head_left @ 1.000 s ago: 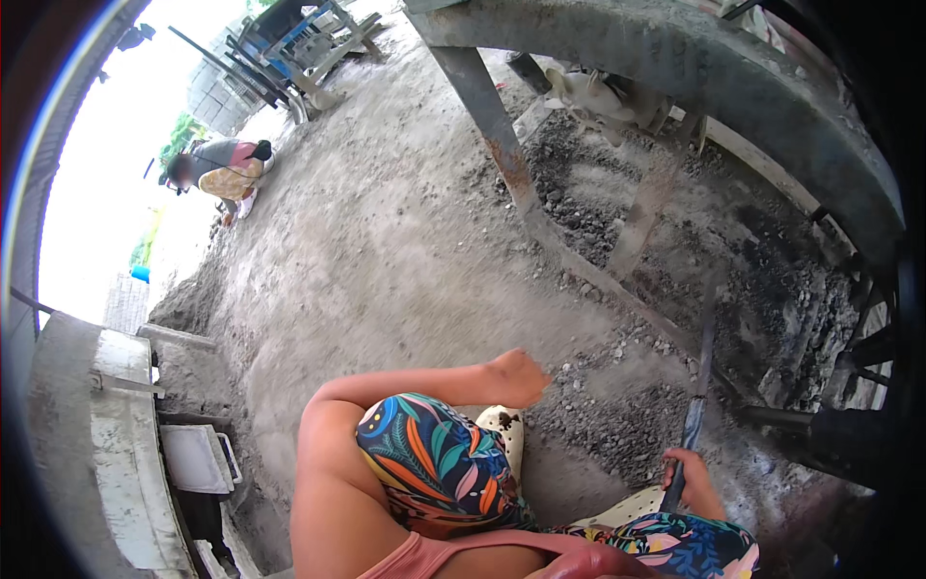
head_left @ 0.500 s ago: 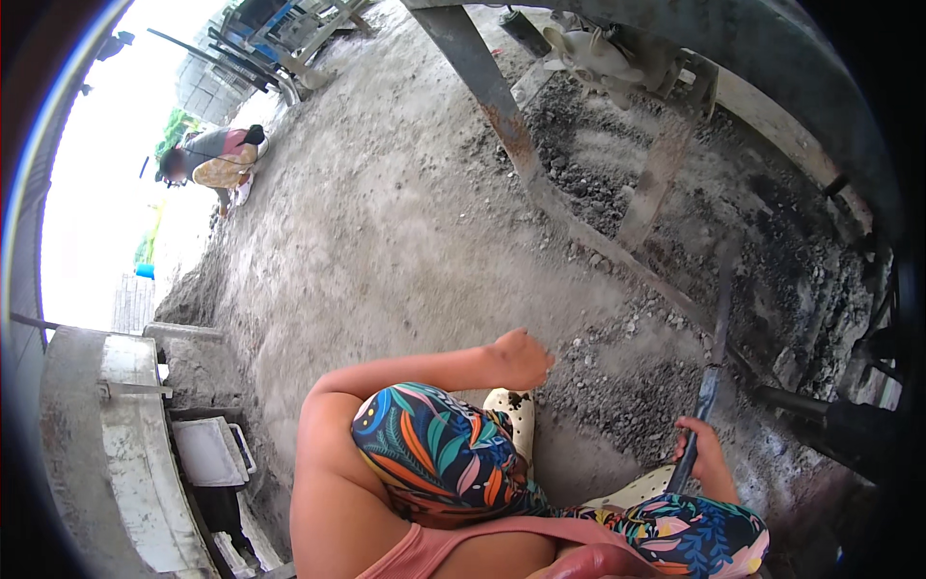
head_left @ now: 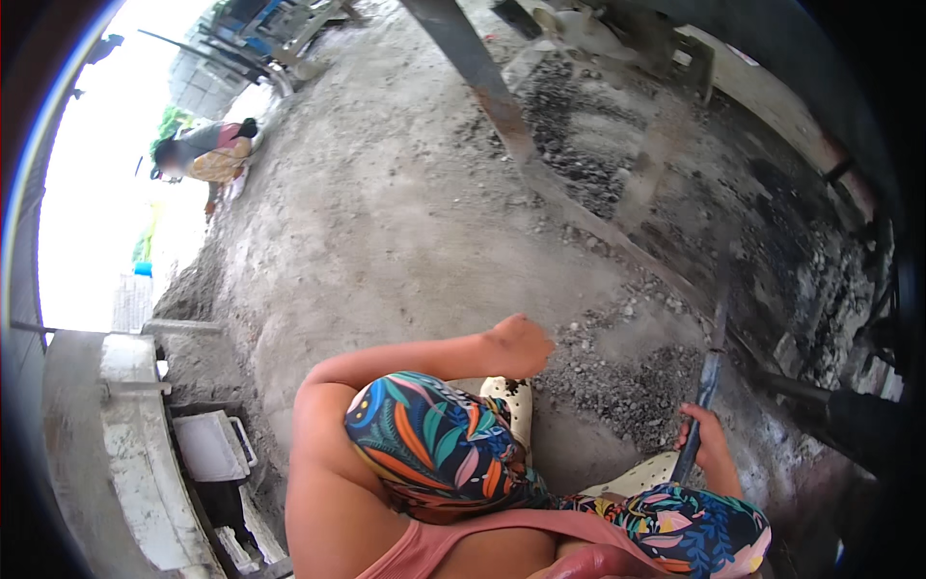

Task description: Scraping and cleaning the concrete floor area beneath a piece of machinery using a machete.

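Right hand (head_left: 707, 436): fingers wrapped around the lower shaft of a long metal rod (head_left: 712, 359). The rod rises from the fist and tilts slightly away from the body, its far end blurred over the ground. Below the grasping fingers lies a pale, speckled sandal (head_left: 644, 475) (partly hidden by the patterned shorts (head_left: 439, 449)).

Left hand (head_left: 519, 344): fingers curled into a loose fist, holding nothing visible. The fist hovers above the left knee, at the near edge of a patch of loose gravel (head_left: 632, 381). A second speckled sandal (head_left: 509, 403) sits just below the fist.

The gravel patch lies between the two hands, on a compacted dirt floor (head_left: 386, 222). Beyond the rod, a rusted steel beam (head_left: 502, 101) runs diagonally across the floor, with darker rubble (head_left: 579, 125) on its far side.

Far from the left fingers, at the upper left, another person (head_left: 207, 154) crouches at the edge of the floor. A grey concrete trough (head_left: 116, 444) stands at the lower left.
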`<state>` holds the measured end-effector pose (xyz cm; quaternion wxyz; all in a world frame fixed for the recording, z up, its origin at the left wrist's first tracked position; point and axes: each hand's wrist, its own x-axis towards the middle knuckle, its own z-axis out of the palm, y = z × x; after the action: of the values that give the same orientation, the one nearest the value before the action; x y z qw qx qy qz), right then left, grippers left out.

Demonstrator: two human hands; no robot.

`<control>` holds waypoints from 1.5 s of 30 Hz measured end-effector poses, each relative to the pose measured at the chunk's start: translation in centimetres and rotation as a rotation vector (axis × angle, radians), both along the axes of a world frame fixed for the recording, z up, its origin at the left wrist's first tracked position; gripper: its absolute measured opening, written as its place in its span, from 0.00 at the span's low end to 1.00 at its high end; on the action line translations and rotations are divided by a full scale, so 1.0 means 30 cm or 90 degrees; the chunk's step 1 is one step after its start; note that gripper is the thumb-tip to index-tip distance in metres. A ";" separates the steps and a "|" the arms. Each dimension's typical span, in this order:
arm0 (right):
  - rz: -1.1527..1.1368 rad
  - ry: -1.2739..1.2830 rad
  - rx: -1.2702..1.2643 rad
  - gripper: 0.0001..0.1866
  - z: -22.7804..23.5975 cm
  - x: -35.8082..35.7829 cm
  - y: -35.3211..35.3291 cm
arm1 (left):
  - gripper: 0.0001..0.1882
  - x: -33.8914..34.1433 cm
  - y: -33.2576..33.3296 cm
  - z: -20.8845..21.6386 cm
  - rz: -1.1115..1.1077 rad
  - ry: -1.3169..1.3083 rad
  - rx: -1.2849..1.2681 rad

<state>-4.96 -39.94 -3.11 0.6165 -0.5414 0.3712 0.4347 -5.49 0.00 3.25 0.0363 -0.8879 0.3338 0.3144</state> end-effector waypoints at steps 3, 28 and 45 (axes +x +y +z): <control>0.007 -0.007 -0.003 0.10 -0.011 0.001 0.010 | 0.12 0.018 -0.011 0.014 -0.062 0.102 0.058; -0.002 -0.008 -0.012 0.13 0.035 0.032 0.032 | 0.16 0.014 -0.005 0.090 0.109 0.038 -0.025; 0.014 -0.001 -0.013 0.11 -0.034 0.022 0.008 | 0.15 0.031 -0.023 0.078 0.093 0.065 0.020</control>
<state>-4.29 -39.71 -4.14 0.6065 -0.5519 0.3692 0.4373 -4.58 -0.69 5.58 0.0103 -0.8921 0.2647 0.3660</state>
